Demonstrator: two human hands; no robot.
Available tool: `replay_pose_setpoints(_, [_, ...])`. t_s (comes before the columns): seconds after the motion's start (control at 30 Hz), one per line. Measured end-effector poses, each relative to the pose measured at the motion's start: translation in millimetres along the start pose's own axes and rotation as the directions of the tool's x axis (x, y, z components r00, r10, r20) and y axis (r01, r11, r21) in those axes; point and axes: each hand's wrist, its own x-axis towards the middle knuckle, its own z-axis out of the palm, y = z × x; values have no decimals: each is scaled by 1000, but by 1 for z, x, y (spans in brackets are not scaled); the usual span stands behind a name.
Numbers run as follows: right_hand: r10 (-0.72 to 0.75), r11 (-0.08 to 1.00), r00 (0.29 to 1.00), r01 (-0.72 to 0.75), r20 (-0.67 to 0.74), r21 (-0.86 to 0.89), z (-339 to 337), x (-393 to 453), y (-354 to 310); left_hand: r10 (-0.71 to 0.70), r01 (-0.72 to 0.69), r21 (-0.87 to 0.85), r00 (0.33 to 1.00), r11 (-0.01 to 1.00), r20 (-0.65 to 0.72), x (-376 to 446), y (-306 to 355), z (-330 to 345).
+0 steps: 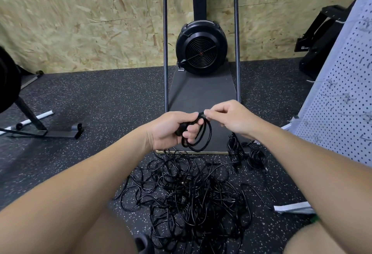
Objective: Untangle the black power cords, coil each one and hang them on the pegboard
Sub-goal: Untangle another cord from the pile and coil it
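Note:
My left hand (173,128) grips a small coil of black power cord (201,139), a couple of loops hanging below its fingers. My right hand (227,117) pinches the same cord at the top of the coil, close against the left fingers. From the coil the cord drops into a big tangled heap of black cords (187,197) on the floor between my knees. Two bundled cords (245,155) lie to the right of the heap. The white pegboard (346,84) leans at the right edge, with several bare metal hooks.
A fan machine (201,50) on a dark platform (201,92) with two upright bars stands straight ahead against the chipboard wall. A black equipment stand (40,127) and a white tube (43,116) lie at the left. A grey strip (293,207) lies at the right.

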Motion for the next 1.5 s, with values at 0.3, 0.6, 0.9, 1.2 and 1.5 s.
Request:
replay_pose_setpoints(0.3, [279,931,949,-305,150,200,14,-3,24,148,-165,-189,984,968,-101,8,3,2])
replay_pose_setpoints(0.6, [106,905,980,-24,170,-425,29,-15,28,149,-345,-288,832,893,-534,15,3,-14])
replay_pose_setpoints(0.9, [-350,791,937,288,-12,-539,36,-15,-30,335,-104,448,812,888,-477,21,-10,-8])
replay_pose_setpoints(1.2, [-57,998,995,59,77,-27,1,-12,-17,9,18,283,996,959,-93,0,2,13])
replay_pose_setpoints(1.5, [279,958,908,-239,312,-160,1,-22,31,113,-153,-153,964,976,-242,-1,10,3])
